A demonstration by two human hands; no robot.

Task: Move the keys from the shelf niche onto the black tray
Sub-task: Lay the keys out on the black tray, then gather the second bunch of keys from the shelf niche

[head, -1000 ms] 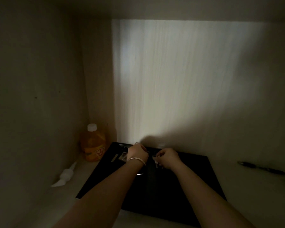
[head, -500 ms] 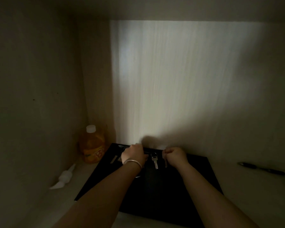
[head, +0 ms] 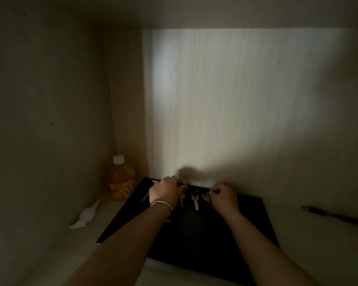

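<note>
The keys (head: 195, 200) are bright, smooth metal, catching light against the tray (head: 254, 228), which is black and matt with no visible texture. Left of the tray, the bottle (head: 120, 179) looks like clear glossy plastic over orange liquid, with a white smooth cap and a printed label. Nearer than the bottle, the pump head (head: 85, 216) is white plastic. Behind the tray, the back wall (head: 236, 100) shows a pale matt wood grain in fine vertical streaks. Right of the tray, the pen (head: 333, 215) is dark and slightly glossy. The bangle (head: 161, 203) is polished metal.
</note>
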